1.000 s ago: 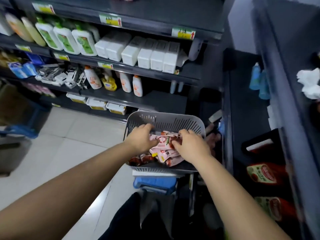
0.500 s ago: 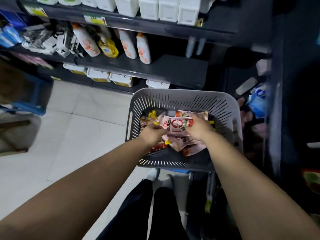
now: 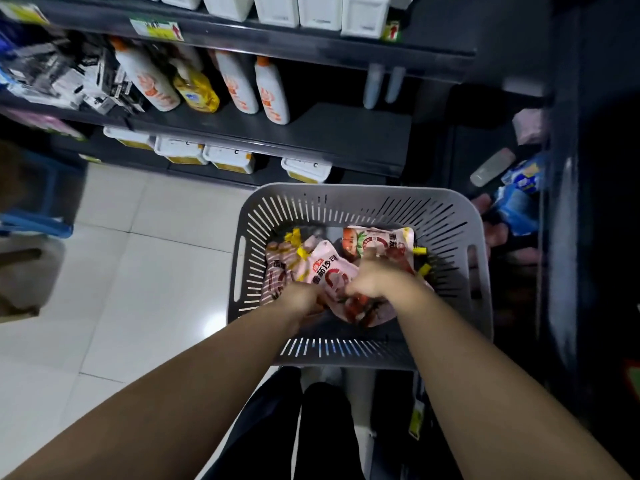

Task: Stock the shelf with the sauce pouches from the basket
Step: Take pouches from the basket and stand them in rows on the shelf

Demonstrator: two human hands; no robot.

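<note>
A grey slotted basket (image 3: 446,223) sits in front of me, low in the aisle. Several pink sauce pouches with yellow caps lie inside it. One pouch (image 3: 377,239) rests flat at the far side. Both my hands are down among the pile. My left hand (image 3: 301,299) is closed on the near edge of a pink pouch (image 3: 329,270) in the middle. My right hand (image 3: 377,278) is closed on the pouches beside it, thumb up. The pouches under my hands are partly hidden.
A dark shelf unit (image 3: 346,140) stands ahead with white and orange bottles (image 3: 270,91), a yellow bottle (image 3: 195,91) and white tubs (image 3: 228,157) on the bottom level. Another dark shelf (image 3: 557,237) runs along the right. White tiled floor (image 3: 138,271) lies to the left.
My view has tilted down, so the basket fills more of it. Both hands moved closer together and nearer to me in the pile, gathering pouches.
</note>
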